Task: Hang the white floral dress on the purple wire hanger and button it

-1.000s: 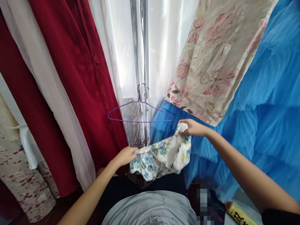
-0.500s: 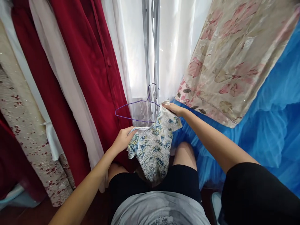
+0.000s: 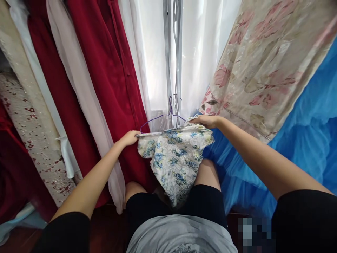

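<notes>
We note the flowered top [image 3: 176, 151] stretched between both hands, in front of the body and above the dark shorts [image 3: 147, 207]. The left hand [image 3: 131, 138] pinches the left end of its upper edge; the right hand [image 3: 207, 121] grips the bunched right corner, its fingertips partly covered by cloth. Neither set of fingers is released.

Key relation: the purple hanger [image 3: 171, 110] lies just beyond the upper edge, on the side away from us. Its long axis runs left to right, roughly parallel to that edge, hook uppermost. The left shoulder of the wire slopes down to just beside the left fingers; the right shoulder disappears at the cloth by the right fingers. Hand nearer the hanger's neck: the right. We cannot tell whether the hidden wire sits inside the top or merely behind it, nor what the hook bears on.

The top hangs from the two held corners and narrows downward to a point between the thighs.

Surroundings: white curtain [image 3: 200, 52] behind the hanger, red dress [image 3: 105, 70] to the left, blue skirt [image 3: 313, 140] to the right.
</notes>
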A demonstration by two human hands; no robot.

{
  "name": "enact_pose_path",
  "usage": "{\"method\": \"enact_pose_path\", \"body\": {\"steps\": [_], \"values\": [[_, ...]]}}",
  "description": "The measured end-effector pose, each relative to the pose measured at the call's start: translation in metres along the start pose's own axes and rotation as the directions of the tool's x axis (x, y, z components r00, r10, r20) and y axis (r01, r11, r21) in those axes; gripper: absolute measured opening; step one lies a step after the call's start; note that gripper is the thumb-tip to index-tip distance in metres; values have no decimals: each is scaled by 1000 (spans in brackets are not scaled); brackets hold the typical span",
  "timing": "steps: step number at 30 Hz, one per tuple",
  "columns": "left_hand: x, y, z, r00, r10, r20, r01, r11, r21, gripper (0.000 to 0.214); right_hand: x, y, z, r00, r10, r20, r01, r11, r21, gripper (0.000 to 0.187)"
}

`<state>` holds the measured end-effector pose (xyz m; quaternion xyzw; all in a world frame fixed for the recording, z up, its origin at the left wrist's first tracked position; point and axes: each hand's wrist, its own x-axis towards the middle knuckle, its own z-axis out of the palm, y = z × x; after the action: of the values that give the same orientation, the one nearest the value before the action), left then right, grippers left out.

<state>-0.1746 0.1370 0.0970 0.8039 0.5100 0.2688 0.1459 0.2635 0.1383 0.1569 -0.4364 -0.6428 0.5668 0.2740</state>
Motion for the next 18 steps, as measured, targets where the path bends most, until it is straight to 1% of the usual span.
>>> {"method": "enact_pose_path", "body": {"steps": [2,4,6,8,10,11,13,14,15,16,18], "values": [[30,8,-16,992,-9,-126,7,1000,-10,18,-2,1,1,1000,23,20,-24,999,43,18],[59,23,-25,977,-18,-212,8,999,-50,28,-4,5,1,997,48,53,-53,993,103,22],[81,39,-23,974,-38,-223,14,994,-108,37,-5,14,0,996,57,68,-68,984,164,25],[92,52,-12,979,-63,-194,33,987,-155,45,-7,27,0,998,65,21,-68,978,197,26],[94,58,1,979,-91,-183,59,983,-174,50,-10,44,-1,995,74,-60,-61,978,197,24],[92,59,6,976,-104,-193,70,982,-174,47,-12,54,-2,993,75,-95,-56,980,192,23],[84,56,15,968,-115,-221,80,983,-163,30,-19,73,-4,988,46,-145,-18,982,187,21],[79,53,17,965,-112,-237,76,985,-155,22,-23,83,-4,986,12,-167,20,981,192,22],[74,50,18,961,-104,-256,68,987,-148,21,-28,92,-4,979,-36,-199,76,977,198,25],[70,48,18,956,-94,-278,56,988,-142,26,-34,100,-2,967,-91,-239,141,970,198,33],[64,45,18,943,-72,-325,27,989,-143,36,-48,112,3,921,-194,-337,258,953,157,52]]}}
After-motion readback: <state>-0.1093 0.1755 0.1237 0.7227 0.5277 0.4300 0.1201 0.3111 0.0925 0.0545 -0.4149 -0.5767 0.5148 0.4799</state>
